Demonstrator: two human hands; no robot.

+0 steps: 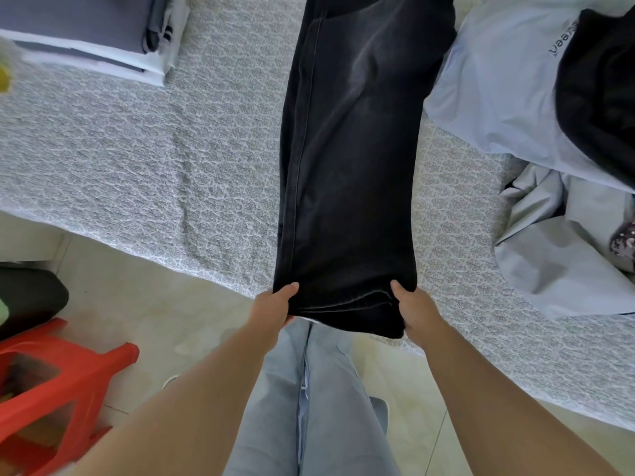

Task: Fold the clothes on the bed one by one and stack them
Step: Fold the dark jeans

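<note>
Closest to the camera are the person's own legs in light blue jeans, standing on a pale tiled floor right at the edge of the bed. Just past the knees, both hands are on the near end of a pair of black jeans, which is the landmark for everything else here. The left hand grips the near left corner, thumb on top and fingers tucked under the cloth, and the right hand does the same on the near right corner, so both are clamped on the denim with the hem end hanging a bit off the mattress edge. The black jeans are laid out long and narrow, legs doubled on each other, running straight away across the grey patterned bedspread. Left of the jeans and down on the floor there's a red plastic stool. Right of them sits a loose pile: a crumpled grey garment, then a pale blue shirt with something black dumped on top. Far left of the jeans, near the top corner, is the folded stack of grey and white pieces.
</note>
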